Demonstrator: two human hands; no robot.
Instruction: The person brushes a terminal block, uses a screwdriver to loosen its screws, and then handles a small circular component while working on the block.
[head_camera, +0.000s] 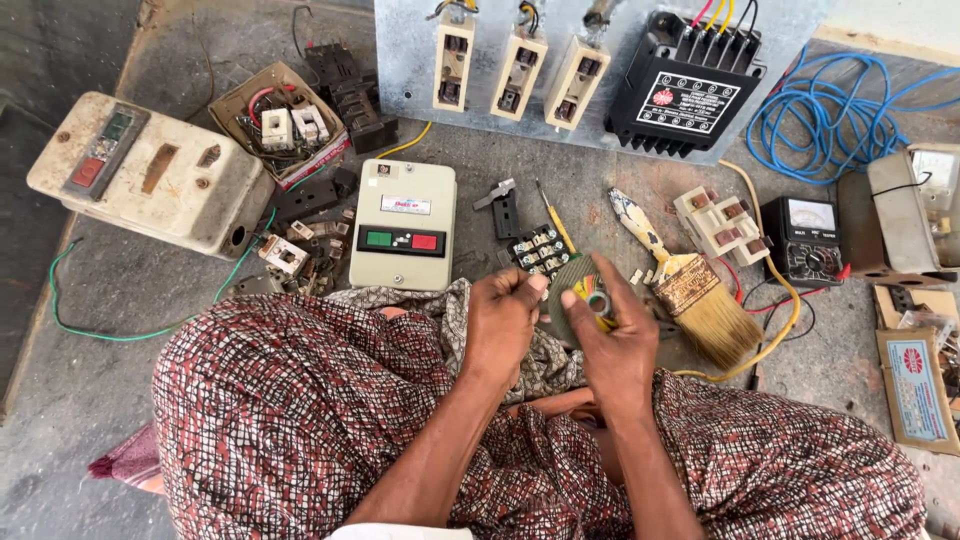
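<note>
Body, as I see it from the head camera:

- Left hand (503, 325): bare, no ring, no glove; nails short. Forearm behind it bare to the elbow.
- Right hand (617, 345): bare, no ring or wristband. Forearm likewise uncovered.
- Sleeve edge: a pale, whitish strip just behind the left elbow, at the bottom border.
- Lower garment (300, 420): wrapped cloth under and to both sides of the hands, dark red-brown with a dense small white and black broken-check print, lying in soft folds over both knees.
</note>
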